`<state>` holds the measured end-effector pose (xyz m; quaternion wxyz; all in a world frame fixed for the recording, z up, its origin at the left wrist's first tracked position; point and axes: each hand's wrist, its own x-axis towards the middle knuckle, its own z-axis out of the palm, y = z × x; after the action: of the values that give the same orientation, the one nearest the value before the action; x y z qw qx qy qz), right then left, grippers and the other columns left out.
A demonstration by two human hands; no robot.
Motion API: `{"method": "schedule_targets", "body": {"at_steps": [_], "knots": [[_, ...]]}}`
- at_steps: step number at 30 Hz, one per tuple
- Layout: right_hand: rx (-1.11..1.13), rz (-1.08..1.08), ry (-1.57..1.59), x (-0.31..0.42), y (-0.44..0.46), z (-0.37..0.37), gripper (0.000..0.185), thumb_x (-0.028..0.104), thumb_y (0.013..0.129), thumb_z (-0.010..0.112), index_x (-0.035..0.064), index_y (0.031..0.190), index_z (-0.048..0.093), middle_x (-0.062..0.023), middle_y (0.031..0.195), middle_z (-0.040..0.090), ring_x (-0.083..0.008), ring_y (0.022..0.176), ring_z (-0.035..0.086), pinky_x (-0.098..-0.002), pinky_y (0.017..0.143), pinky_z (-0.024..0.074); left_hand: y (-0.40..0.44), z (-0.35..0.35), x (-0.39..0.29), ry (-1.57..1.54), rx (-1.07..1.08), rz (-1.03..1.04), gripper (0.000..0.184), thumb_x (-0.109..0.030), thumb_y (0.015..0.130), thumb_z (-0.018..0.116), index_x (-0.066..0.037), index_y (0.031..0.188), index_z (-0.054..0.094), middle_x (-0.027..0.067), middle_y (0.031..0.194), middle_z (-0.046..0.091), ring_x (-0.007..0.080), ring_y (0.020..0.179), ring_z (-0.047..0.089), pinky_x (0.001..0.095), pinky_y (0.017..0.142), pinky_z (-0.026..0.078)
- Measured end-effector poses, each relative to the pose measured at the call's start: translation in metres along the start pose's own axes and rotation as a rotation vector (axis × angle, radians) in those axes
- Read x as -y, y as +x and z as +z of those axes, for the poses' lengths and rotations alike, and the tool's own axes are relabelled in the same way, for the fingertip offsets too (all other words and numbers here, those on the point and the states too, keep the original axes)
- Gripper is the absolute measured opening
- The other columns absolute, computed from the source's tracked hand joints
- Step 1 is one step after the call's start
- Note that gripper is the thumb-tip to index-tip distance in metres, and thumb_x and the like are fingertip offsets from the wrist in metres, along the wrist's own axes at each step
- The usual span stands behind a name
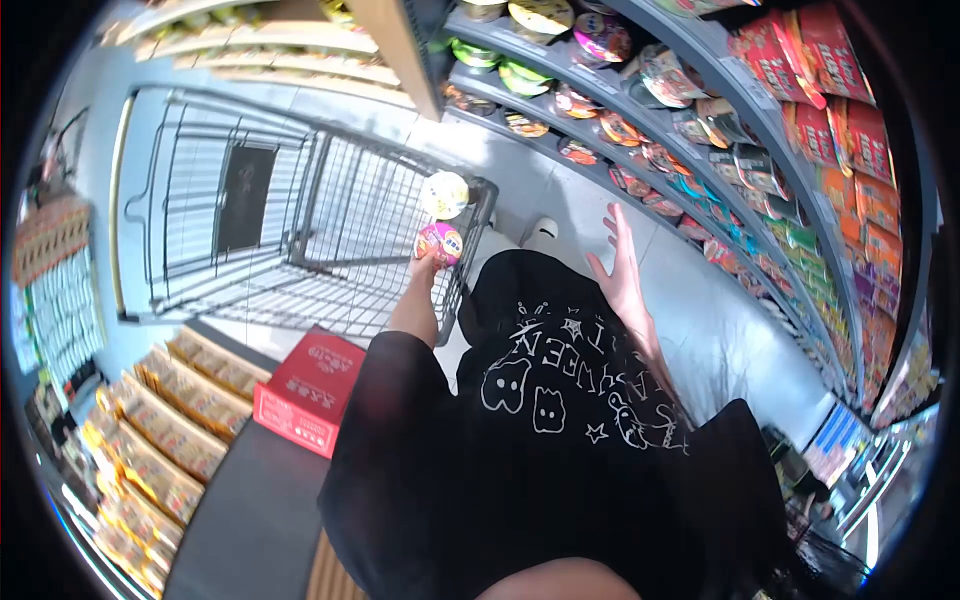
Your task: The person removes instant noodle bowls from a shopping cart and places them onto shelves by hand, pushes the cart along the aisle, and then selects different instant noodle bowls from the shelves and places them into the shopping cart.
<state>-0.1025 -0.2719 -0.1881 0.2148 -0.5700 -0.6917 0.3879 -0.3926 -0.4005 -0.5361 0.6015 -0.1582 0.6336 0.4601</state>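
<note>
My left hand [430, 262] is closed on a round pink and purple cup [440, 243], held over the near end of the metal shopping cart [370, 215]. Just beyond it is a second round cup with a white and yellow lid [445, 194], close to the pink one at the cart's near corner. My right hand [622, 262] is raised at the right of my body, fingers apart and holding nothing, between me and the shelves.
Long shelves [655, 95] of cups and bowls run along the right, with red packets [835, 60] at their far end. At lower left, a red box [310, 385] sits beside rows of yellow-brown packages [165, 420]. Wooden shelves [290, 60] stand behind the cart.
</note>
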Motion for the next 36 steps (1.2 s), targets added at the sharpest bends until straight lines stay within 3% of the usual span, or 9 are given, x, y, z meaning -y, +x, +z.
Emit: {"method": "schedule_targets", "body": {"at_steps": [1, 11, 13, 16, 18, 20, 24, 28, 36], "knots": [[0.012, 0.008, -0.016, 0.001, -0.002, -0.001, 0.076, -0.003, 0.069, 0.057, 0.0067, 0.131, 0.015, -0.0157, 0.129, 0.028, -0.0281, 0.114, 0.037, -0.0368, 0.092, 0.0322, 0.004, -0.001, 0.008, 0.115, 0.044, 0.038, 0.034, -0.012, 0.071, 0.063, -0.011, 0.100, 0.047, 0.0022, 0.070, 0.052, 0.0131, 0.049, 0.047, 0.0285, 0.050, 0.043], [-0.081, 0.111, -0.117, -0.010, -0.008, 0.006, 0.075, -0.006, 0.067, 0.057, 0.0091, 0.130, 0.019, -0.0159, 0.124, 0.033, -0.0287, 0.106, 0.043, -0.0353, 0.090, 0.0349, 0.005, 0.017, -0.003, 0.452, -0.065, -0.166, 0.042, -0.018, 0.067, 0.064, -0.007, 0.103, 0.046, 0.0084, 0.080, 0.057, 0.0204, 0.071, 0.057, 0.0325, 0.060, 0.048], [-0.094, 0.131, -0.092, -0.021, -0.011, 0.010, 0.072, -0.005, 0.068, 0.057, 0.0089, 0.129, 0.022, -0.0164, 0.123, 0.034, -0.0281, 0.105, 0.044, -0.0352, 0.090, 0.0353, 0.012, 0.042, -0.007, 0.262, -0.617, 0.000, 0.048, -0.024, 0.066, 0.065, -0.001, 0.103, 0.045, 0.0120, 0.084, 0.056, 0.0219, 0.075, 0.057, 0.0322, 0.064, 0.047], [-0.105, 0.129, -0.032, -0.044, -0.015, 0.024, 0.064, -0.002, 0.069, 0.056, 0.0083, 0.126, 0.029, -0.0163, 0.118, 0.040, -0.0268, 0.102, 0.047, -0.0342, 0.088, 0.0368, -0.076, 0.114, -0.059, 0.961, -0.505, 0.601, 0.043, -0.022, 0.070, 0.059, 0.005, 0.100, 0.044, 0.0141, 0.086, 0.055, 0.0230, 0.071, 0.055, 0.0319, 0.066, 0.046], [-0.119, 0.116, -0.004, -0.061, -0.017, 0.035, 0.059, 0.001, 0.070, 0.056, 0.0079, 0.124, 0.033, -0.0158, 0.114, 0.045, -0.0259, 0.100, 0.049, -0.0334, 0.086, 0.0380, -0.016, 0.127, -0.047, 0.603, 0.018, 1.002, 0.039, -0.019, 0.075, 0.052, 0.007, 0.103, 0.043, 0.0174, 0.083, 0.055, 0.0256, 0.068, 0.054, 0.0328, 0.066, 0.044], [-0.022, 0.210, 0.144, -0.083, -0.016, 0.050, 0.051, 0.005, 0.071, 0.055, 0.0059, 0.119, 0.039, -0.0138, 0.104, 0.053, -0.0244, 0.095, 0.052, -0.0334, 0.082, 0.0411, -0.027, 0.166, -0.054, 0.813, 0.172, 0.637, 0.037, -0.017, 0.078, 0.046, 0.008, 0.104, 0.041, 0.0211, 0.083, 0.055, 0.0309, 0.070, 0.053, 0.0370, 0.069, 0.042], [0.090, 0.518, 0.146, -0.195, -0.038, 0.120, 0.046, 0.013, 0.066, 0.057, 0.0040, 0.110, 0.048, -0.0152, 0.094, 0.057, -0.0263, 0.088, 0.055, -0.0332, 0.076, 0.0436, -0.055, 0.190, -0.056, 1.094, -0.155, 0.743, 0.029, -0.016, 0.076, 0.043, 0.006, 0.095, 0.041, 0.0283, 0.083, 0.053, 0.0423, 0.081, 0.051, 0.0443, 0.073, 0.038], [0.127, 0.740, -0.241, -0.220, -0.085, 0.139, 0.041, 0.018, 0.064, 0.056, 0.0044, 0.102, 0.054, -0.0187, 0.087, 0.058, -0.0297, 0.077, 0.057, -0.0341, 0.070, 0.0455, -0.047, 0.172, -0.044, 1.042, -0.011, 0.928, 0.033, -0.024, 0.084, 0.037, 0.004, 0.094, 0.051, 0.0235, 0.087, 0.055, 0.0386, 0.082, 0.050, 0.0418, 0.075, 0.037], [-0.141, 0.923, 0.328, -0.277, -0.130, 0.159, 0.038, 0.013, 0.065, 0.057, 0.0027, 0.102, 0.053, -0.0110, 0.077, 0.060, -0.0188, 0.064, 0.059, -0.0309, 0.060, 0.0461, -0.087, 0.138, -0.023, 1.076, 0.246, 0.934, 0.058, -0.031, 0.079, 0.050, 0.006, 0.119, 0.030, 0.0252, 0.113, 0.042, 0.0339, 0.101, 0.043, 0.0379, 0.090, 0.030]]}}
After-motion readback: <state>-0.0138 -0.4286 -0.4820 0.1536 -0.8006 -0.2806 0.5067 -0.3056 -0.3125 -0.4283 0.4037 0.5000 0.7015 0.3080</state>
